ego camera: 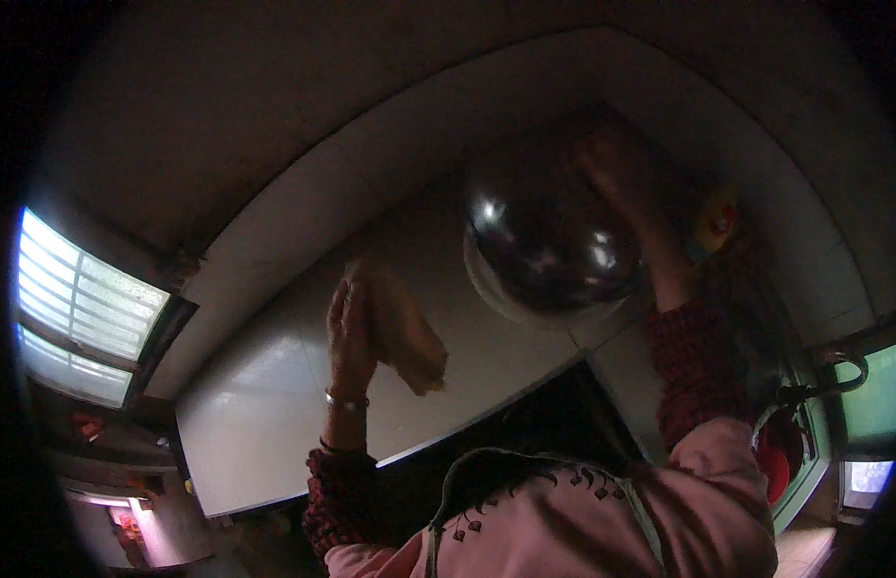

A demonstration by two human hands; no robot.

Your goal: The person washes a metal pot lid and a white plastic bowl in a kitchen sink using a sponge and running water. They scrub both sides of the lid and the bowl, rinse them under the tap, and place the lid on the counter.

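Note:
My left hand (352,325) holds a folded tan cloth (408,336) over the pale tiled countertop (260,433); the cloth hangs to the right of the fingers. A large shiny metal bowl (542,267), or a similar rounded vessel, stands on the counter to the right of that hand. Beyond the bowl's far right side, my right hand (607,162) reaches into deep shade. Its fingers are dim and blurred, so I cannot tell whether they hold anything.
A yellow packet (717,220) with a red mark lies right of the bowl. At the far right are a dark curved faucet (827,386) and a red plastic vessel (773,469). The wall (433,123) bounds the counter's far side. A barred window (87,289) is at left.

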